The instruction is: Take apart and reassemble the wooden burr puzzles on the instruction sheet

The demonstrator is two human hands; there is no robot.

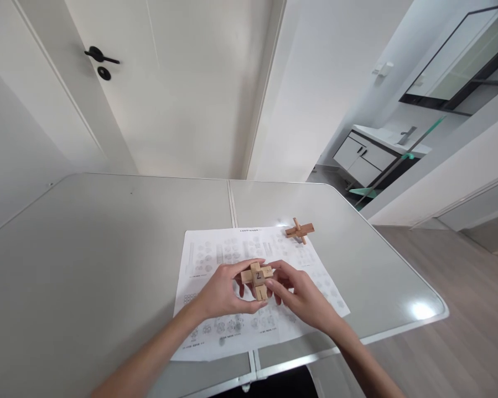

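Observation:
Between both hands is a light wooden burr puzzle (258,276), cross-shaped, with a dark letter like a Z on its front block. My left hand (228,288) grips it from the left, thumb below and index finger above. On the other side, my right hand (296,287) closes its thumb and fingers on the puzzle's right arm. Some fingertips are hidden behind the wood. Beneath the hands lies a white instruction sheet (203,331) printed with small diagrams. A second, browner wooden puzzle (300,230) of crossed sticks rests at the sheet's upper right corner.
The grey folding table (87,265) has a metal rim and a centre seam. Past its far edge stands a white door (182,83) with a black handle (102,57). At right, through an opening, are a sink cabinet (369,157) and a green-handled broom (402,160).

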